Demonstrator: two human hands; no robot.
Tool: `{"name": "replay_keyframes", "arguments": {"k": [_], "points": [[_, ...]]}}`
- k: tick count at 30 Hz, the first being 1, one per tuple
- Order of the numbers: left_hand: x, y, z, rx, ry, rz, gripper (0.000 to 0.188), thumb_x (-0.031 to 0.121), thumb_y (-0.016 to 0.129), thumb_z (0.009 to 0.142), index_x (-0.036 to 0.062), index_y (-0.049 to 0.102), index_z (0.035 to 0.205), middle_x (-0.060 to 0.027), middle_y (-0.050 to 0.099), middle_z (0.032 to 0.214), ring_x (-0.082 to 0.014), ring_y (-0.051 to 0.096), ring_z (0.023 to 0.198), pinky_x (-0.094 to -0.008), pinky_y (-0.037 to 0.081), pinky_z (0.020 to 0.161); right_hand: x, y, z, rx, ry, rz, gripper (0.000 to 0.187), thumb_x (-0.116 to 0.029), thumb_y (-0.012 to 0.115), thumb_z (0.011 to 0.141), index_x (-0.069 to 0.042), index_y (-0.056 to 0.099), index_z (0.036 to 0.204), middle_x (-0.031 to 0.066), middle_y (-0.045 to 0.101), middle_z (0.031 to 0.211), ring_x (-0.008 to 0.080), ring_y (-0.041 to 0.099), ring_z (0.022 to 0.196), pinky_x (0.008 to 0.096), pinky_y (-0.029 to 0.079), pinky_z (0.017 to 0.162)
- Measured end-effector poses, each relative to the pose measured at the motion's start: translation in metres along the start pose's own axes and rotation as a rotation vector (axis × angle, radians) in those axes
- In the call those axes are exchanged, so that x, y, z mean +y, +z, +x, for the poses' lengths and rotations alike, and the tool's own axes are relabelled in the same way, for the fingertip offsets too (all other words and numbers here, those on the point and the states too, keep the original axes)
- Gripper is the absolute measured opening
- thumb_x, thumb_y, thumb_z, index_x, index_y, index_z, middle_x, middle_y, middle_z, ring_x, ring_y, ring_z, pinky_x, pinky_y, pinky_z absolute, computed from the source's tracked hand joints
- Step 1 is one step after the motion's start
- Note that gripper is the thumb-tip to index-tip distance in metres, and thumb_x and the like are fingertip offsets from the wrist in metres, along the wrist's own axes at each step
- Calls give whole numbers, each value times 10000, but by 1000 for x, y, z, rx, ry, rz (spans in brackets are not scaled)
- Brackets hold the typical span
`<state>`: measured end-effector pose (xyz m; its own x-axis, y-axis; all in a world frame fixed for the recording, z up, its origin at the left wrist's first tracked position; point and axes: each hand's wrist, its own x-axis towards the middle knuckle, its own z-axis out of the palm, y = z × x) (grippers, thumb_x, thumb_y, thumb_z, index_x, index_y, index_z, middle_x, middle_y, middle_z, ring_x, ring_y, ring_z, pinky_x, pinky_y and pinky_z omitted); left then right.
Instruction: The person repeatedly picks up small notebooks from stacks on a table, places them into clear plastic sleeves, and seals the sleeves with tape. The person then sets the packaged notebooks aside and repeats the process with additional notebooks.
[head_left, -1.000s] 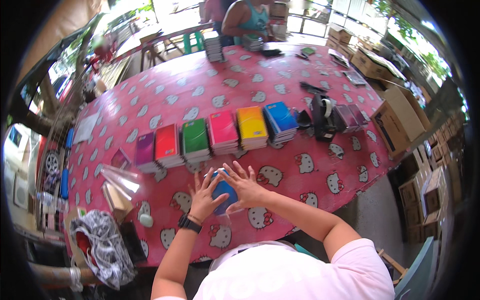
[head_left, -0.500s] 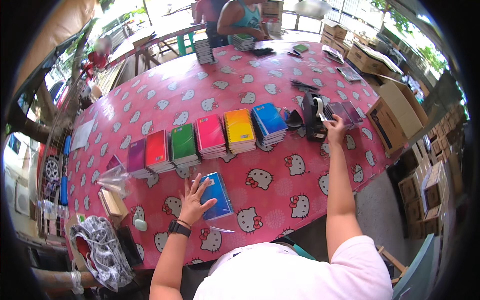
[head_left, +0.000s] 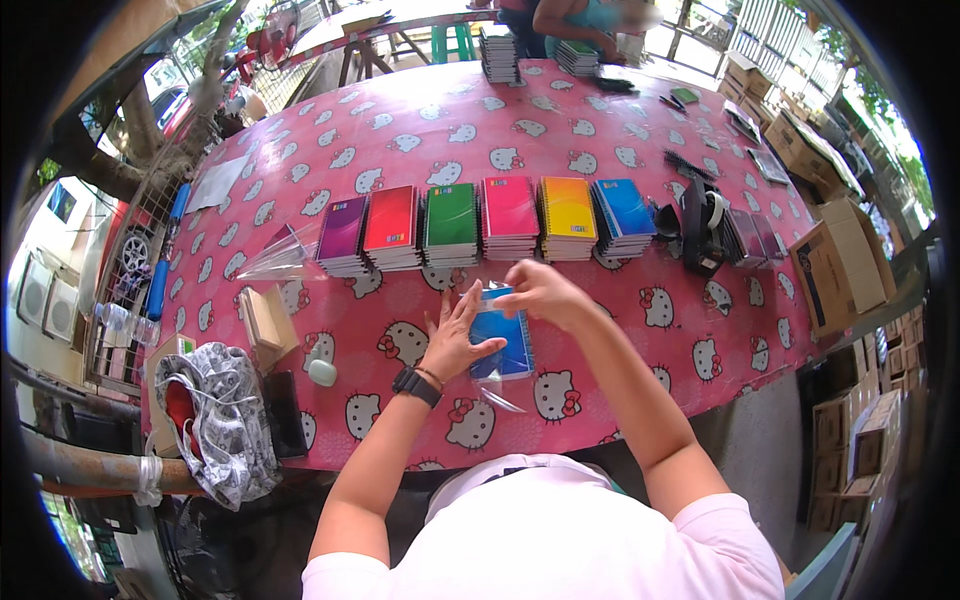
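A blue spiral notebook (head_left: 508,345) in a clear plastic sleeve lies on the table in front of me. My left hand (head_left: 458,335) rests on its left edge, fingers spread, with a dark band on the wrist. At the notebook's top edge my right hand (head_left: 540,293) pinches a pale strip of tape (head_left: 494,293), partly hidden by the fingers. A black tape dispenser (head_left: 704,235) with a pale roll stands to the right. Behind the notebook runs a row of spiral notebook stacks: purple (head_left: 343,230), red (head_left: 391,220), green (head_left: 451,217), pink (head_left: 509,212), yellow (head_left: 569,212) and blue (head_left: 624,212).
Clear plastic sleeves (head_left: 280,257) lie left of the row. Nearer are a wooden block (head_left: 268,325), a mint-green case (head_left: 321,372) and a patterned cloth bag (head_left: 225,420). An open carton (head_left: 845,265) stands at the right edge. A person (head_left: 590,30) is at the far side.
My right hand has come left from the tape dispenser to the notebook's top edge, with tape in its fingers. My left hand stays on the notebook. The view has shifted.
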<state>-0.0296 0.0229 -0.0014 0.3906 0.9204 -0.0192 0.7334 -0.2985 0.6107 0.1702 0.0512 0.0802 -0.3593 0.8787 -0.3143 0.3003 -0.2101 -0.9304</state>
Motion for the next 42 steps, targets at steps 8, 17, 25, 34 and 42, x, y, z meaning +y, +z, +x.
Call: {"name": "replay_keyframes", "arguments": {"k": [8, 17, 25, 34, 42], "points": [[4, -5, -9, 232, 50, -167, 1032, 468, 689, 730, 189, 30, 1474, -84, 261, 1486, -317, 129, 1389, -549, 108, 1088, 15, -1, -21, 125, 262, -1030, 793, -545, 813, 536, -23, 565, 1080, 182, 635, 1032, 321, 624, 953, 386, 508, 805], [25, -21, -78, 216, -21, -790, 628, -13, 580, 760, 55, 396, 1357, -79, 477, 1219, -242, 476, 1165, -348, 356, 1022, 39, 24, -91, 68, -231, -54, 674, 75, 606, 672, -75, 426, 1304, 72, 560, 1011, 165, 571, 890, 256, 495, 804], [40, -24, -39, 201, 275, -698, 990, 14, 843, 532, 89, 268, 1335, -108, 411, 1264, -215, 450, 1161, -337, 403, 986, 32, 36, -71, 79, -466, 32, 874, 71, 670, 593, -118, 312, 1368, 133, 446, 1303, 241, 410, 1232, 331, 345, 1017], [34, 28, -45, 287, 295, -1012, 1175, 52, 853, 537, 119, 93, 1430, -130, 278, 1381, -248, 356, 1263, -385, 334, 1055, 72, 35, -64, 138, -538, 170, 1131, -95, 769, 609, -112, 29, 1465, 133, 123, 1499, 252, 202, 1364, 361, 187, 1113], [36, -1, -66, 499, 322, -492, 952, 87, 772, 589, 56, 259, 1390, -147, 318, 1397, -294, 268, 1333, -421, 245, 1095, 63, 13, -86, 268, -656, -42, 815, -33, 663, 612, -90, 334, 1356, 103, 367, 1376, 246, 329, 1287, 379, 238, 1090]]}}
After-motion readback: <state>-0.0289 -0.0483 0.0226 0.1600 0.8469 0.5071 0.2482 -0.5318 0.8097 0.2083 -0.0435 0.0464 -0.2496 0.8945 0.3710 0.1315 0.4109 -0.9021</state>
